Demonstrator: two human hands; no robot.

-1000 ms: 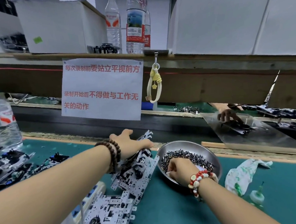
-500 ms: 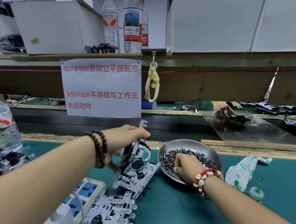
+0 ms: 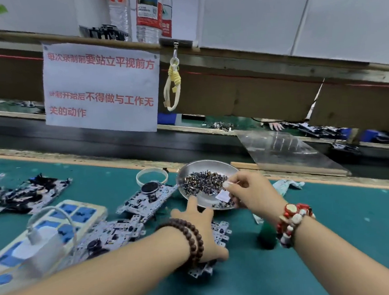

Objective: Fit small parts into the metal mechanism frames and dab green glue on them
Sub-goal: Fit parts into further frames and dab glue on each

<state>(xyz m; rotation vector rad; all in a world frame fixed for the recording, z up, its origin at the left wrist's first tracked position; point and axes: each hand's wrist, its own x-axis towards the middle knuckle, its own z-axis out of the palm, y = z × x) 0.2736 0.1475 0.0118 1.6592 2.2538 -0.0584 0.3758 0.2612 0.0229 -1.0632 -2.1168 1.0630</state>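
- Left hand [image 3: 203, 233] lies over a metal frame [image 3: 221, 234] on the mat, steadying it for fitting; finger curl hidden.
- Right hand [image 3: 253, 195] pinches something tiny above the parts bowl [image 3: 204, 167].
- Green glue bottle [image 3: 267, 235] stands just beside the right wrist.

brown bead bracelet [image 3: 190, 237]; red-white bead bracelet [image 3: 290, 221]

Bright, even overhead light; soft motion blur throughout, wide-angle bending at edges, faint shadows.

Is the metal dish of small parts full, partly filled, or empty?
Partly filled. The metal dish holds a heap of small parts across its middle, with bare metal showing at its near left.
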